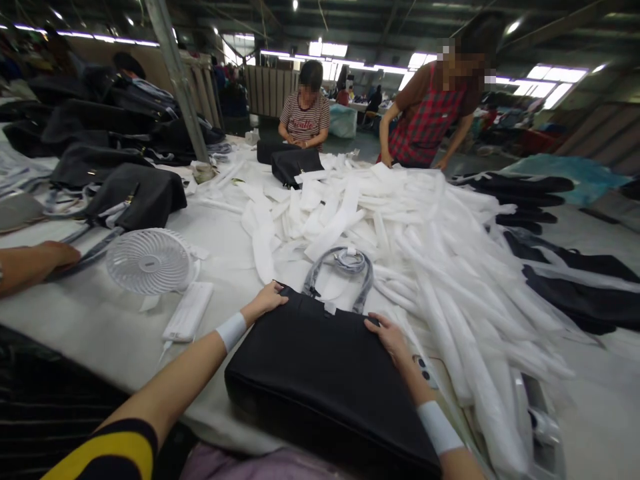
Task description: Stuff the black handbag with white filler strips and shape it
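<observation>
A black handbag [320, 373] lies on the table right in front of me, its top edge pointing away. My left hand [267, 300] grips the far left corner of that edge, thumb on top and fingers curled beneath. At the far right corner, my right hand [387, 333] holds the bag's edge between thumb and fingers. The bag's handle [367, 280], in clear wrapping, arches beyond the top edge, with a coiled grey strap [350, 260] beside it. A small pale tag [330, 307] sits at the middle of the edge.
White foam wrapping [350, 207] is heaped beyond the bag and along its right. Left stand a white fan [150, 260] and a power bank [189, 312]. Another person's hand [60, 253] reaches in from the left. More black bags [135, 193] lie left; two people stand across the table.
</observation>
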Motion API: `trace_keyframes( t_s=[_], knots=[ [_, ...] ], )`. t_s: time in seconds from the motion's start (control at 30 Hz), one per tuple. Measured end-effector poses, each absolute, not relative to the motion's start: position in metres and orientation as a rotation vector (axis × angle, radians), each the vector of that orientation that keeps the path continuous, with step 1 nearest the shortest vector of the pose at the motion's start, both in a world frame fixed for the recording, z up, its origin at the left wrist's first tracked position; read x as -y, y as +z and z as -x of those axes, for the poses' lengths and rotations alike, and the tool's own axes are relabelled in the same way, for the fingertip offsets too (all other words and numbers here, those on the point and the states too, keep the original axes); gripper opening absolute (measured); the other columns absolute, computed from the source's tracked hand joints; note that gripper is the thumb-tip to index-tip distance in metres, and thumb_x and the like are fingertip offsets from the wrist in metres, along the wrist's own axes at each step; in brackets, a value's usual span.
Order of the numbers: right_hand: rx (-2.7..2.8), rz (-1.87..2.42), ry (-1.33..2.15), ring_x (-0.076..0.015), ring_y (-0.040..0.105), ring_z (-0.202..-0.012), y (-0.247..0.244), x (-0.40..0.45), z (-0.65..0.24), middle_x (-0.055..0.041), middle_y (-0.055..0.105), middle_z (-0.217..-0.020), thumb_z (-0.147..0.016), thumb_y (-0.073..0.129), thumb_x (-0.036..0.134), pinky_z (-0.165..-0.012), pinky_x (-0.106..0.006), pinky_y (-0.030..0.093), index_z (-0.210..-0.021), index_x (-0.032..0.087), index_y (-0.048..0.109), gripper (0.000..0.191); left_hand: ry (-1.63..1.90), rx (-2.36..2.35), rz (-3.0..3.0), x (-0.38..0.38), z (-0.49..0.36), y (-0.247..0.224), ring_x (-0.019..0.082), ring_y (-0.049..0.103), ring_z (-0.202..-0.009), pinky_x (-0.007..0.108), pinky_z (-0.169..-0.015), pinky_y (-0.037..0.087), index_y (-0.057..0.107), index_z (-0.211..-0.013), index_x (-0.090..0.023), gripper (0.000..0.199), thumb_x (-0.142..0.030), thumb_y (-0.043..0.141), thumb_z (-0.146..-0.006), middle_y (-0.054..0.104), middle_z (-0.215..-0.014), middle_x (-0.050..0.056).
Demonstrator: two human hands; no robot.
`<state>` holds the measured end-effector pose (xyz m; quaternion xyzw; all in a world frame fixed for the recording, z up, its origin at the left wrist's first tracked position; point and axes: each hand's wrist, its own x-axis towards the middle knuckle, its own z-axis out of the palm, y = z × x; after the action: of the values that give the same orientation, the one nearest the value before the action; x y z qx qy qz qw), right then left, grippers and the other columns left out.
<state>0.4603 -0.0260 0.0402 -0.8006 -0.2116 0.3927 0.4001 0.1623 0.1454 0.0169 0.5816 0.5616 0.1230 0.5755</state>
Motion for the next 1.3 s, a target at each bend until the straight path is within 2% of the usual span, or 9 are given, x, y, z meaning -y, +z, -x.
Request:
trace_keyframes(
  t_s=[0.17,0.37,0.5,0.6,0.73,0.87,0.97,1.1,1.3],
  knots=[
    [0.537,2.122,0.965,-0.0198,0.064,-0.072,0.042,0.018,-0.458,-0.0048,0.07,-0.076,-0.07,0.073,0.028,-0.07,-0.029,0.05,-0.111,0.011,0.068,0.044,0.211,-1.345,-1.437,-0.15,-0.162,0.022,0.019,0.064,-0.071,0.023,-0.057,0.045,0.058,-0.103,-0.013,0.041,-0.033,0.073,-0.071,0.068,-0.081,0.005],
    [0.468,2.071,1.204,-0.0225,0.067,-0.067,0.099,0.093,-0.445,-0.0087,0.073,-0.087,-0.078,0.068,0.055,-0.063,-0.035,0.052,-0.145,0.023,0.038,0.079,0.013,-1.128,-1.393,-0.133,-0.112,0.064,0.022,0.066,-0.068,0.024,-0.051,0.046,0.058,-0.1,-0.015,0.062,-0.066,0.071,-0.066,0.069,-0.08,0.007],
    [0.36,1.869,1.425,-0.0237,0.071,-0.082,0.114,0.138,-0.422,-0.0089,0.072,-0.106,-0.072,0.076,0.052,-0.072,-0.034,0.057,-0.143,0.027,0.04,0.084,0.052,-1.061,-1.232,-0.113,-0.113,0.067,0.022,0.068,-0.075,0.028,-0.059,0.054,0.049,-0.115,-0.017,0.069,-0.043,0.083,-0.062,0.07,-0.093,0.008],
    [0.39,1.91,1.301,-0.024,0.071,-0.073,0.106,0.131,-0.418,-0.0046,0.075,-0.089,-0.063,0.084,0.033,-0.068,-0.034,0.059,-0.146,0.022,0.037,0.096,0.22,-1.122,-1.237,-0.114,-0.132,0.06,0.02,0.066,-0.067,0.028,-0.058,0.053,0.043,-0.124,-0.016,0.07,-0.02,0.079,-0.064,0.068,-0.088,0.006],
    [0.503,1.993,1.021,-0.02,0.064,-0.052,0.091,0.097,-0.43,0.0039,0.067,-0.06,-0.062,0.08,0.024,-0.053,-0.03,0.053,-0.146,0.02,0.038,0.094,0.328,-1.131,-1.235,-0.128,-0.146,0.052,0.017,0.062,-0.06,0.028,-0.055,0.052,0.031,-0.138,-0.019,0.075,-0.018,0.07,-0.074,0.066,-0.088,0.005],
    [0.515,2.124,0.935,-0.0217,0.067,-0.061,0.081,0.086,-0.433,-0.0012,0.07,-0.063,-0.065,0.074,0.024,-0.061,-0.032,0.055,-0.129,0.011,0.059,0.067,0.339,-1.149,-1.21,-0.125,-0.133,0.046,0.017,0.062,-0.062,0.027,-0.057,0.051,0.025,-0.142,-0.009,0.084,-0.025,0.073,-0.074,0.067,-0.09,0.011],
    [0.623,2.111,0.884,-0.0269,0.07,-0.088,0.091,0.105,-0.433,-0.009,0.075,-0.092,-0.075,0.066,0.041,-0.076,-0.036,0.057,-0.122,0.013,0.064,0.054,0.383,-1.097,-1.222,-0.112,-0.103,0.052,0.018,0.064,-0.075,0.027,-0.062,0.052,0.016,-0.148,-0.015,0.084,-0.041,0.064,-0.083,0.064,-0.111,0.017],
    [1.181,2.071,0.662,-0.0308,0.052,-0.126,0.127,0.142,-0.432,-0.0077,0.06,-0.134,-0.079,0.062,0.058,-0.105,-0.044,0.045,-0.128,0.025,0.06,0.059,0.391,-0.798,-1.545,-0.093,-0.051,0.077,0.02,0.061,-0.102,0.029,-0.074,0.054,0.016,-0.15,-0.035,0.086,-0.045,0.066,-0.081,0.028,-0.154,0.014],
    [1.823,1.934,0.567,-0.0256,0.065,-0.105,0.137,0.15,-0.399,-0.0066,0.07,-0.113,-0.078,0.068,0.053,-0.093,-0.04,0.053,-0.111,0.027,0.069,0.042,0.197,-0.51,-2.104,-0.073,-0.035,0.094,0.031,0.036,-0.138,0.043,-0.11,0.036,0.052,-0.134,-0.029,0.079,-0.045,0.083,-0.064,0.035,-0.153,0.009]
  ],
)
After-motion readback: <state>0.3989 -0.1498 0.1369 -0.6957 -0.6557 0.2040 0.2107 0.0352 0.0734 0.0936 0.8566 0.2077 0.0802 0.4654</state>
